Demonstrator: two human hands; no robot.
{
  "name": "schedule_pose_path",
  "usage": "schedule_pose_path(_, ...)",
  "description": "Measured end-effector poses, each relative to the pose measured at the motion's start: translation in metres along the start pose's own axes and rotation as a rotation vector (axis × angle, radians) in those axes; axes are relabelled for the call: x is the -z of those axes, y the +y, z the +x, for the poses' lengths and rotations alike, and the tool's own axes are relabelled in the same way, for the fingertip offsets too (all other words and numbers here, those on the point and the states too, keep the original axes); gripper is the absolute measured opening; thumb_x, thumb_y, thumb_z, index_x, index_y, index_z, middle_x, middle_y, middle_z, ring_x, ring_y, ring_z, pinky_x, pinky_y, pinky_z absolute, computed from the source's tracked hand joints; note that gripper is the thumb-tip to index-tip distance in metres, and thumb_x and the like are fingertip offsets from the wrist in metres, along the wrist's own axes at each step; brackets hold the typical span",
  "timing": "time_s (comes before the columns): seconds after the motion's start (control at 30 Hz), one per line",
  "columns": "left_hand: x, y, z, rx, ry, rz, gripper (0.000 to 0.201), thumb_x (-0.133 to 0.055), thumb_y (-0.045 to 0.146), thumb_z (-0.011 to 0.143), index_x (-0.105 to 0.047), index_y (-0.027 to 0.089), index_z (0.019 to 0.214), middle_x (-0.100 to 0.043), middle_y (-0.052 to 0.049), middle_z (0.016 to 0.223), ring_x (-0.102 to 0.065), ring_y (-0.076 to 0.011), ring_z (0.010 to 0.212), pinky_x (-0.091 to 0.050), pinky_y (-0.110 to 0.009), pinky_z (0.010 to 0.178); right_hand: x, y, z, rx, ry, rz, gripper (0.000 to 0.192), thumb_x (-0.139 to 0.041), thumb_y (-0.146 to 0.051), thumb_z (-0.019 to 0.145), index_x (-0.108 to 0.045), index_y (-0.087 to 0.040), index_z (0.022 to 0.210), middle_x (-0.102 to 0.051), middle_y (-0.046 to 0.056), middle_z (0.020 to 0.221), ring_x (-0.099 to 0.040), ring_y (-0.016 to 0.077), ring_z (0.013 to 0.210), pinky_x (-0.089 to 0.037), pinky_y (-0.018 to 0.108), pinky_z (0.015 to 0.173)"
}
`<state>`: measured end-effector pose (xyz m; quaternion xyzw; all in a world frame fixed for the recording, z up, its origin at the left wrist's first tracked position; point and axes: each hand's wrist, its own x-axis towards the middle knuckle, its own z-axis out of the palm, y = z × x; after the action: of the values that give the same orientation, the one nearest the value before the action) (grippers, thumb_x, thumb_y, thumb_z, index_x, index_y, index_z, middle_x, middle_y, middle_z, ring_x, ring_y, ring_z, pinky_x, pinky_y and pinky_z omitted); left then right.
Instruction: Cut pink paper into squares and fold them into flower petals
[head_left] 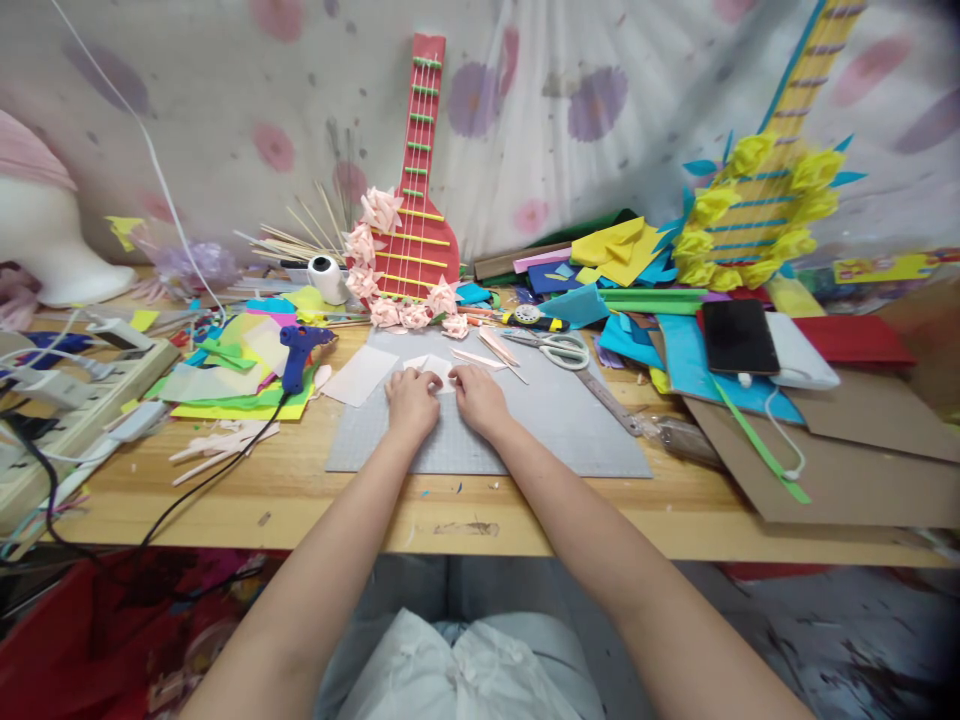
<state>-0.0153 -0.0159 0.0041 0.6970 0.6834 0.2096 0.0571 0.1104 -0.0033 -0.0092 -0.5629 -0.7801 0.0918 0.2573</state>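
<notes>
My left hand (413, 402) and my right hand (478, 398) rest close together on a grey cutting mat (555, 440). Both have curled fingers, pinching a small piece of pale pink paper (444, 376) between them. Its lower part is hidden by my fingers. Left of my left hand lies a flat pale pink sheet (363, 376). Narrow folded pink paper strips (498, 347) lie just beyond my right hand. A pair of scissors (564, 350) and a metal ruler (609, 402) lie on the mat's right side.
A red paper guitar (420, 240) with pink paper roses leans at the back; a yellow one (757, 210) stands right. A blue glue gun (296, 358) sits on coloured sheets at left, its black cable crossing the table. A phone (741, 337) and cardboard (840, 490) lie right.
</notes>
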Motion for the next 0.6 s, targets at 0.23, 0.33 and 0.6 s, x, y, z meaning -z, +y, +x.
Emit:
schedule_pose_path(0.23, 0.010, -0.025, 0.011, -0.024, 0.116, -0.161, 0.046, -0.040, -0.001, 0.062, -0.060, 0.024, 0.095, -0.059, -0.003, 0.100, -0.047, -0.0199, 0.101, -0.036, -0.032, 0.088, 0.002, 0.001, -0.001, -0.031, 0.003, 0.061, 0.026, -0.039, -0.011, 0.080, -0.053, -0.018, 0.101, -0.058, 0.006, 0.093, -0.050, 0.0187, 0.090, -0.038, 0.030, 0.078)
schedule_pose_path(0.33, 0.018, -0.047, 0.020, -0.061, 0.108, -0.137, 0.048, -0.040, -0.001, 0.059, -0.059, 0.021, 0.097, -0.059, -0.004, 0.106, -0.046, -0.0188, 0.105, -0.034, -0.031, 0.093, 0.006, 0.001, -0.003, -0.008, 0.012, 0.111, 0.023, -0.043, -0.016, 0.079, -0.052, -0.019, 0.101, -0.057, 0.005, 0.093, -0.049, 0.0178, 0.090, -0.039, 0.030, 0.078)
schedule_pose_path(0.6, 0.018, -0.055, 0.024, -0.133, 0.010, -0.004, 0.034, -0.044, 0.012, 0.069, -0.063, 0.024, 0.093, -0.060, -0.002, 0.109, -0.047, -0.0205, 0.107, -0.034, -0.033, 0.094, 0.011, -0.010, -0.002, 0.286, -0.048, -0.042, 0.022, -0.048, -0.015, 0.079, -0.055, -0.019, 0.099, -0.057, 0.008, 0.098, -0.043, 0.0221, 0.096, -0.036, 0.033, 0.083)
